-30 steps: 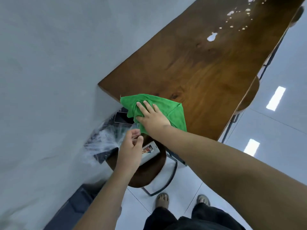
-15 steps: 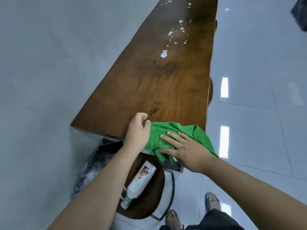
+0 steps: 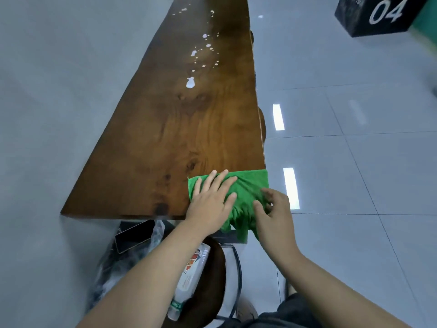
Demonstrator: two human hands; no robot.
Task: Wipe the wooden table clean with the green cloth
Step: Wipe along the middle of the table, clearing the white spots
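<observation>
The long wooden table (image 3: 179, 129) runs away from me along the grey wall. White splashes (image 3: 190, 82) dot its far half. The green cloth (image 3: 248, 188) lies on the near right corner, its lower part hanging over the near edge. My left hand (image 3: 210, 202) presses flat on the cloth's left side, fingers spread. My right hand (image 3: 274, 214) pinches the bunched cloth at its right side near the edge.
Below the near edge stands a round dark wooden stool (image 3: 212, 280) with a white bottle (image 3: 189, 278) lying on it. A dark phone-like slab (image 3: 134, 235) and clear plastic wrap (image 3: 123, 263) lie by the wall. A black "04" block (image 3: 378, 15) sits on the tiled floor.
The cloth has slid right to the near right corner. My left hand moved from the cloth's edge onto its top and lies flat; my right hand shifted right and now pinches it.
</observation>
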